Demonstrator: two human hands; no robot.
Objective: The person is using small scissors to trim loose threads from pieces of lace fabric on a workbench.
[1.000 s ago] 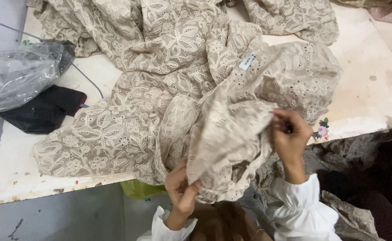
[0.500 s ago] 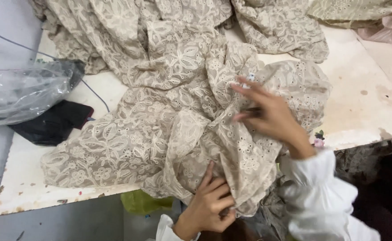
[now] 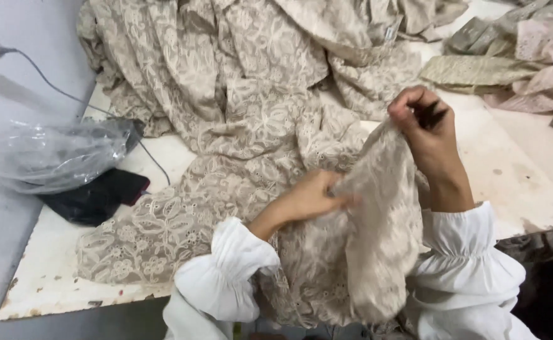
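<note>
A large beige lace fabric (image 3: pixel 238 119) with a floral eyelet pattern lies heaped across a white worktable (image 3: pixel 43 277). My right hand (image 3: pixel 427 129) is raised above the table and pinches the top edge of a fold of this fabric, with a small dark object partly hidden in its fingers. A strip of the cloth hangs down from that grip. My left hand (image 3: pixel 311 198) presses against the hanging fold lower down and grips it. Both arms wear white cuffed sleeves.
A crumpled clear plastic bag (image 3: pixel 50 154) and a black cloth item (image 3: pixel 94 195) sit at the table's left edge. A grey cable (image 3: pixel 62 94) runs from a white plug on the left wall. More pale lace pieces (image 3: pixel 515 56) lie at the far right.
My right hand has risen and now pinches the fabric edge up high. My left hand has moved up from the table's front edge onto the hanging fold. The view has shifted closer.
</note>
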